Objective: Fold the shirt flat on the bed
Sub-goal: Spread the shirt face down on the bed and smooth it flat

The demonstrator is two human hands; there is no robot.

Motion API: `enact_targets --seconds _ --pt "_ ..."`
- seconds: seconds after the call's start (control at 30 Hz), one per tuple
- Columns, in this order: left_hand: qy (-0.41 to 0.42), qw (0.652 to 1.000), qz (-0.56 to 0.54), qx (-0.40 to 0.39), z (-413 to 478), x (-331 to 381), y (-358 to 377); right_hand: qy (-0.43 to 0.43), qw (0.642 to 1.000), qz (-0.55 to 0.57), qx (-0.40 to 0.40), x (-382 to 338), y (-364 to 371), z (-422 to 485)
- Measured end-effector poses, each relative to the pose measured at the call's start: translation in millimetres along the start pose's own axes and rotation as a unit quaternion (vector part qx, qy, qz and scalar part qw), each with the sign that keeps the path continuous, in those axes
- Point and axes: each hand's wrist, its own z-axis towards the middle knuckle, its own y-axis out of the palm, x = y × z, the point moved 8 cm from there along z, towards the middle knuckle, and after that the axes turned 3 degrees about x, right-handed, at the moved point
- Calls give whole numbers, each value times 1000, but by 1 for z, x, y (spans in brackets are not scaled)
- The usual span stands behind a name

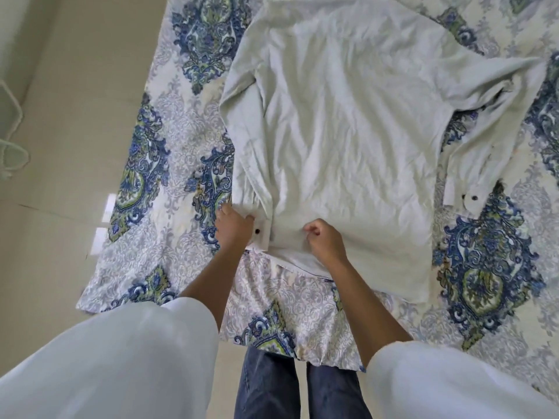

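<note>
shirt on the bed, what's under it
The shirt lies spread on the patterned bedspread, which shows all around it. What the cloth covers cannot be seen.

A bed covered in a white bedspread printed with blue and green paisley medallions is carrying a pale, wrinkled long-sleeved cotton shirt, which is lying spread out directly on it.

Shirt top — collar end (far side) — cut off.
</note>
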Motion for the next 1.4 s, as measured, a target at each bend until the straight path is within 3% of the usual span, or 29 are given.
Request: enact_targets --seconds 0.07,0.2,0.27,0.33,0.43,0.53,0.63,0.7,0.77,0.93,1.07,1.13,1.3,1.4 --pt "-13 1000 18 -8 11 0 -6 -7 1000 3 13 -7 4 2" --pt "105 988 83 75 20 14 -47 -8 1000 -12 11 -20 13 9" --pt "131 987 57 77 26 14 -68 -1 1000 -20 11 -22 16 13" --pt "60 993 -39 96 46 2 -101 10 1000 -11 14 -25 17 17" --pt "-54 969 -146 193 91 -16 -168 9 1000 12 21 -35 16 22" --pt "-53 939 -208 270 122 -13 -217 -14 999 13 27 -50 12 28" --pt "33 967 -109 229 123 14 -200 -16 999 20 32 -59 12 36" --pt "110 978 0 176 100 29 -153 -11 999 24 24 -62 15 37" --pt "174 979 43 94 59 34 -95 -5 1000 20 12 -62 17 37" --pt "332 931 140 -57 -36 17 4 4 999 -28 -45 -56 26 30" --pt "343 905 248 -33 -51 -13 21 -22 993 -56 -103 -48 37 13" --pt "319 920 229 -10 -44 -20 15 -44 990 -71 -115 -43 41 3" --pt "271 961 55 -3 -41 -14 -12 -134 978 -134 -81 -43 53 -19" --pt "261 964 -8 42 -55 -18 -25 -238 934 -261 -48 -53 69 -38"
